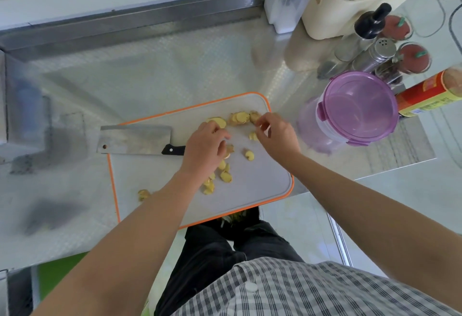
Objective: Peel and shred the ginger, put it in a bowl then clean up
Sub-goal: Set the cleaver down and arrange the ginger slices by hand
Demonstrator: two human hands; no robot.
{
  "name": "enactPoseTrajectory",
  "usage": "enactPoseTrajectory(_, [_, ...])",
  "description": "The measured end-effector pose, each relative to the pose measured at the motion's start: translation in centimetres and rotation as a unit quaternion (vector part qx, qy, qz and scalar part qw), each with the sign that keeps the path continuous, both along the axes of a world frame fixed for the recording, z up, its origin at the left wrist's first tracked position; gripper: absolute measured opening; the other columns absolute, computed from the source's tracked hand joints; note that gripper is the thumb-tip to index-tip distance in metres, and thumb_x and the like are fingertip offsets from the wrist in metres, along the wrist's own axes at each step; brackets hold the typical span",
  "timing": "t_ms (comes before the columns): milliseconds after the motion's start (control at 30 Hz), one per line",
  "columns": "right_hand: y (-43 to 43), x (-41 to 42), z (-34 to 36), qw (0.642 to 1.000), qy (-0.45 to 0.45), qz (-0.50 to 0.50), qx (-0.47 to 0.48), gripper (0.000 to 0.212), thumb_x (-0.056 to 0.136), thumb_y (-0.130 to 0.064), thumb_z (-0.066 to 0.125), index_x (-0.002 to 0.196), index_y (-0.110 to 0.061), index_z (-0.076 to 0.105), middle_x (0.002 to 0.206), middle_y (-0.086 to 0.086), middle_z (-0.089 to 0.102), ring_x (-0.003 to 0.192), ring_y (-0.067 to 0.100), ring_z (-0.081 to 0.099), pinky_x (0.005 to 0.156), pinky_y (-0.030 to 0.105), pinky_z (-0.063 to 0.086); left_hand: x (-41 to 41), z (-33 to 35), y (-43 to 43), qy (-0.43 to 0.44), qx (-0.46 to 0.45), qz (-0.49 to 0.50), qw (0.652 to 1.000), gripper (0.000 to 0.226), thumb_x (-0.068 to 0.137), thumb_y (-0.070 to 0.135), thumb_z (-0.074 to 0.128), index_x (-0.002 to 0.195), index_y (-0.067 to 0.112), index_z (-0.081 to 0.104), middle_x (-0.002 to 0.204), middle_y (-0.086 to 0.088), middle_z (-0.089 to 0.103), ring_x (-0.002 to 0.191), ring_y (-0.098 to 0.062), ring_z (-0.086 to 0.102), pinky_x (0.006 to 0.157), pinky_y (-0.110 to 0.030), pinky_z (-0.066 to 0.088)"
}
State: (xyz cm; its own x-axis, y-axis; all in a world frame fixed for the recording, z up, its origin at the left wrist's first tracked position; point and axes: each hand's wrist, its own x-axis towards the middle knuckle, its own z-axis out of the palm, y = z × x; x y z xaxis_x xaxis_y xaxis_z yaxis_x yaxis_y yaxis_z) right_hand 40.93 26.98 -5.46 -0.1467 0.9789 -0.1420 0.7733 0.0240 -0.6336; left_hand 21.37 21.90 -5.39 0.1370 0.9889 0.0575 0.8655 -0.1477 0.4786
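- Cleaver (pixel 135 140) — lies flat on the left of the cutting board (pixel 260 185), untouched; shredding probably needs it next.
- Left hand (pixel 207 145) — fingers curled over ginger slices (pixel 240 118) mid-board; grip cannot be told.
- Right hand (pixel 277 135) — pinching a slice at the far rim; likely gathering slices to stack.
- Board's near rim sits at the worktop (pixel 150 78) edge; open room beyond.
- Purple tub (pixel 357 108) — close on the right.

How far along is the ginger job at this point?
Done: ginger slices lie cut on the cutting board, with the cleaver set down. In hand: the left hand covers some slices and the right hand pinches one. Left: shredding, filling a bowl, cleanup; no shreds visible.
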Motion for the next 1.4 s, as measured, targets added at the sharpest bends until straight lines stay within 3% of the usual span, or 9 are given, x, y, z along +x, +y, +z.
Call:
enactPoseTrajectory(133, [-2.0,0.0,-1.2,0.995,-0.084,0.047,-0.033,0.029,0.085,-0.006,0.057,0.114,-0.010,0.059,0.115,0.010,0.050,0.089,0.034,0.058,0.075,0.043,0.050,-2.0,-0.1,-2.6,-0.016,0.008,0.013,1.000,0.012,0.087,0.010,0.061,0.094,0.014,0.069,0.088,-0.002,0.056,0.078,-0.020,0.057,0.058,-0.030,0.047])
enactPoseTrajectory(367, [-2.7,-1.0,-1.0,0.994,-0.037,0.074,-0.067,0.031,0.080,-0.015,0.069,0.108,-0.007,0.060,0.111,0.011,0.049,0.092,0.031,0.056,0.084,0.040,0.047,-2.3,-0.2,-5.7,-0.025,-0.042,0.038,0.998,0.019,0.087,0.015,0.063,0.106,0.017,0.066,0.098,-0.001,0.054,0.077,-0.017,0.060,0.062,-0.038,0.053])
enactPoseTrajectory(467, [-3.2,-1.3,-1.1,0.995,-0.033,0.074,-0.062,0.028,0.090,-0.021,0.059,0.116,-0.009,0.061,0.115,0.011,0.049,0.093,0.032,0.057,0.087,0.041,0.046,-1.3,0.0,-5.6,-0.007,-0.058,0.035,0.998,0.036,0.086,0.011,0.064,0.121,0.019,0.062,0.103,-0.005,0.052,0.078,-0.019,0.057,0.060,-0.036,0.051])
enactPoseTrajectory(600, [-3.2,-1.4,-1.1,0.994,-0.042,0.083,-0.048,0.018,0.089,-0.010,0.058,0.106,-0.009,0.065,0.109,0.012,0.051,0.089,0.033,0.058,0.081,0.039,0.046,-0.1,0.2,-4.3,0.037,-0.109,0.028,0.993,0.046,0.087,0.012,0.063,0.131,0.022,0.057,0.113,-0.007,0.048,0.097,-0.021,0.054,0.069,-0.035,0.050])
enactPoseTrajectory(800, [-3.0,-1.4,-0.4,0.998,-0.024,0.055,-0.030,0.029,0.087,-0.016,0.064,0.116,-0.013,0.059,0.116,0.007,0.049,0.080,0.023,0.056,0.079,0.032,0.046,-0.3,0.0,-3.8,0.036,-0.115,0.042,0.992,0.044,0.083,0.017,0.070,0.126,0.018,0.059,0.112,-0.005,0.051,0.104,-0.021,0.055,0.074,-0.036,0.050])
enactPoseTrajectory(933, [-3.5,-3.6,0.4,0.990,0.023,0.137,-0.002,0.013,0.088,-0.017,0.064,0.100,-0.013,0.066,0.092,0.002,0.057,0.070,0.011,0.047,0.070,0.027,0.043,-0.5,-0.2,-4.5,0.028,-0.088,0.064,0.994,0.031,0.079,0.024,0.074,0.106,0.013,0.061,0.096,-0.005,0.056,0.083,-0.024,0.061,0.061,-0.035,0.046])
enactPoseTrajectory(1000, [-3.7,-4.8,0.1,0.985,0.002,0.165,-0.041,0.013,0.088,-0.019,0.064,0.099,-0.013,0.065,0.090,0.003,0.061,0.073,0.014,0.052,0.070,0.030,0.045,-0.3,-0.3,-4.9,0.014,-0.092,0.104,0.990,0.026,0.081,0.032,0.073,0.096,0.014,0.062,0.092,-0.002,0.059,0.078,-0.023,0.061,0.061,-0.035,0.048])
enactPoseTrajectory(1167, [-3.7,-5.1,-0.6,0.981,-0.036,0.164,-0.098,0.027,0.087,-0.017,0.060,0.114,-0.017,0.061,0.095,0.005,0.064,0.087,0.024,0.059,0.075,0.036,0.049,0.6,-0.1,-5.2,0.025,-0.116,0.153,0.981,0.025,0.085,0.036,0.068,0.102,0.018,0.064,0.098,0.002,0.062,0.085,-0.020,0.061,0.064,-0.030,0.041])
enactPoseTrajectory(1400, [-3.3,-4.7,-0.4,0.985,-0.049,0.142,-0.085,0.015,0.086,-0.018,0.060,0.098,-0.012,0.064,0.092,0.003,0.054,0.085,0.024,0.057,0.070,0.033,0.045,1.0,-0.3,-5.0,0.024,-0.126,0.126,0.984,0.016,0.086,0.030,0.069,0.097,0.019,0.068,0.093,-0.001,0.058,0.082,-0.020,0.059,0.062,-0.030,0.041])
